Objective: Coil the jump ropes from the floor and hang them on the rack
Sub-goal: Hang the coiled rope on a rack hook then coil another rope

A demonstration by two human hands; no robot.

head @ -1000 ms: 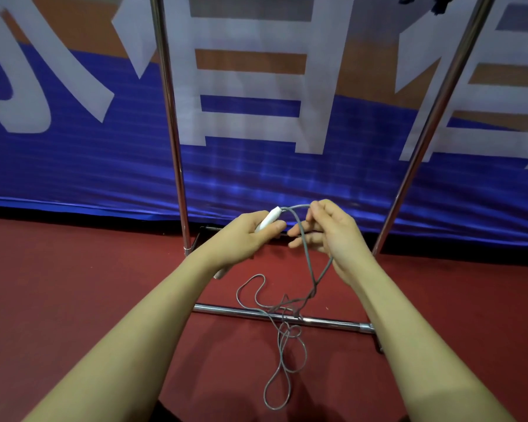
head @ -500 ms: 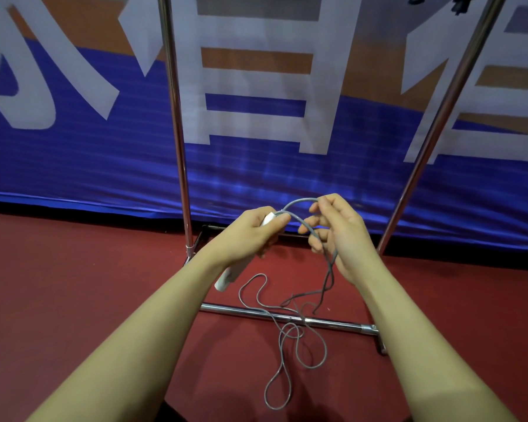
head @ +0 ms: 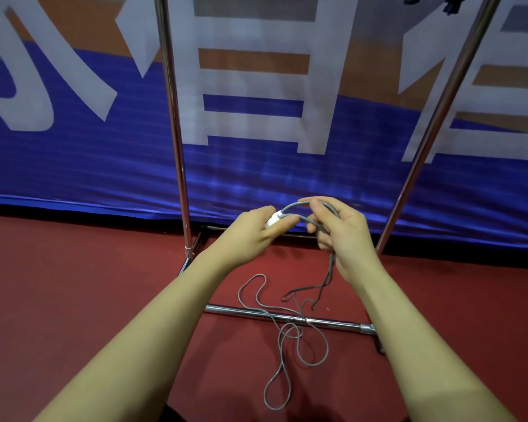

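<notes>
We hold the grey jump rope (head: 299, 339) up in front of us, but most of it lies in loose, messy loops on the red floor (head: 73, 300), and some loops cross the low bar of the rack (head: 287, 318). Our left hand (head: 256, 233) is wrapped around the white handle (head: 273, 220), fingers curled tight, so that end stays put. From the handle the rope bends over in a small arch to our right hand (head: 342, 229). The fingers there are curled and pinch the rope, and from there it drops straight down to the floor. We think this hand is making the loops, one by one, while the other keeps the start in place. The coil looks only just begun. The rack's two tall shiny poles stand right behind our hands, close by for hanging later. Behind them is a big blue banner (head: 73, 166) with white shapes.
</notes>
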